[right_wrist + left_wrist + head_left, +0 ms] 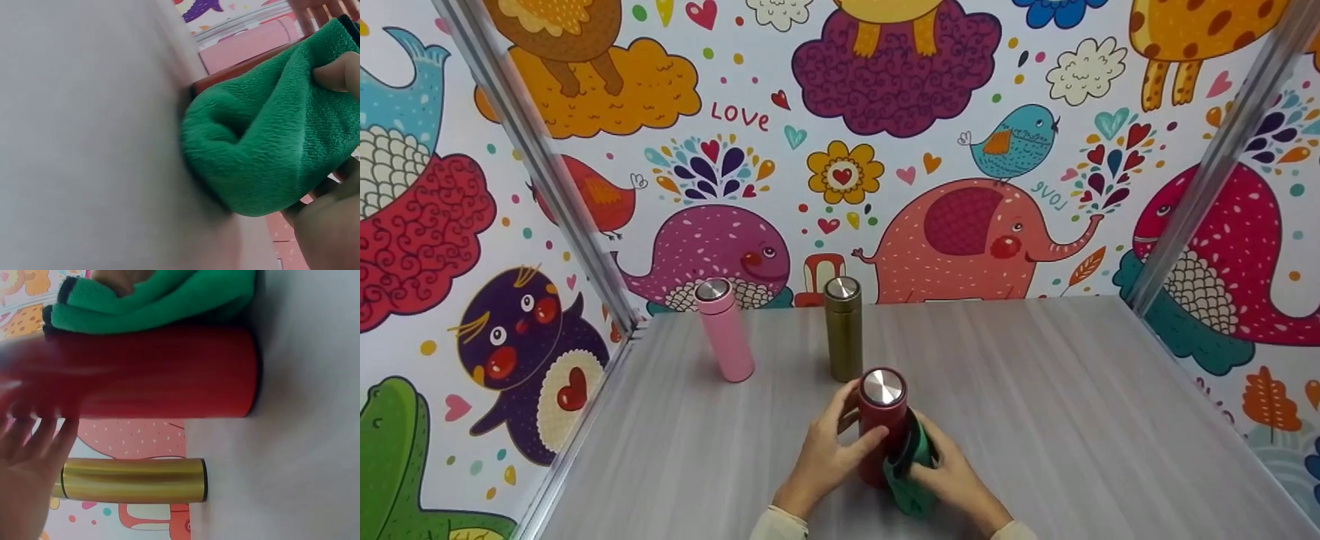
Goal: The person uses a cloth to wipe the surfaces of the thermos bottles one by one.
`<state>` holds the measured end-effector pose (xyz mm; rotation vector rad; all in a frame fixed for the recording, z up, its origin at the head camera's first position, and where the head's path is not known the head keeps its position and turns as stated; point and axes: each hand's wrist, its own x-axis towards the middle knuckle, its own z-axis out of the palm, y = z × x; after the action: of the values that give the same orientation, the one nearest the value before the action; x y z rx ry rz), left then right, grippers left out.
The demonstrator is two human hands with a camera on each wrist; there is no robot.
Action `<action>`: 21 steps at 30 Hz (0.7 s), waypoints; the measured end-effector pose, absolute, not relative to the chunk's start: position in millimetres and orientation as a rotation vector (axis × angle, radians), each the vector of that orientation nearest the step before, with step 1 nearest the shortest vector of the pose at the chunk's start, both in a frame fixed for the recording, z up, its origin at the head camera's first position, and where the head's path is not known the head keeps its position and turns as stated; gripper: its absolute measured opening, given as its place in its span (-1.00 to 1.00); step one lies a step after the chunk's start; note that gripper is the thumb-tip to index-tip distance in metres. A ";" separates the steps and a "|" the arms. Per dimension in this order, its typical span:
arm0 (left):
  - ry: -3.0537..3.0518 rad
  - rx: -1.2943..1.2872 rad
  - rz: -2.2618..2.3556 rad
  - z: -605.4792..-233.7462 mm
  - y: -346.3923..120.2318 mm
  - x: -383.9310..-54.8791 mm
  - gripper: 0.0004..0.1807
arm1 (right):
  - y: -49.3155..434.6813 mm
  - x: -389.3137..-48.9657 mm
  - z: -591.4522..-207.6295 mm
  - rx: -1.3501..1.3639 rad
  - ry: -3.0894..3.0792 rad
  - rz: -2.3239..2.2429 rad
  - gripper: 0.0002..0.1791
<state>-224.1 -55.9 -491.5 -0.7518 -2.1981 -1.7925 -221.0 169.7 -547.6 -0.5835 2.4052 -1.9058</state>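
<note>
A red thermos flask (872, 439) with a silver lid stands upright at the front of the table. My left hand (826, 454) grips its upper part from the left, the fingers bent round the body in the left wrist view. On the flask's right side, my right hand (956, 480) holds a green cloth (913, 491) with a dark edge against the body. The right wrist view shows the thumb pressing into the bunched cloth (264, 129). Part of the flask's right side is hidden by the cloth.
Behind the red flask stands an olive-gold flask (844, 330), and to its left a pink flask (726, 330). The grey table (1035, 390) is bounded by printed cartoon walls (840, 247) with metal corner posts (1192, 172).
</note>
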 end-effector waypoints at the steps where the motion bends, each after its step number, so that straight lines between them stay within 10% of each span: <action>1: -2.215 -0.751 -1.798 -491.4 -56.8 -224.2 -0.26 | 169.5 -221.3 -543.4 -0.590 2.399 -1.922 -0.12; 21: -2.246 -0.758 -1.874 -491.0 -59.4 -223.5 -0.20 | 177.1 -227.0 -444.6 -1.249 2.875 -1.652 -0.19</action>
<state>-223.5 -59.4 -491.0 -0.7576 -2.2459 -1.8745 -227.0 177.1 -444.6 -1.2495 2.8748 -1.6518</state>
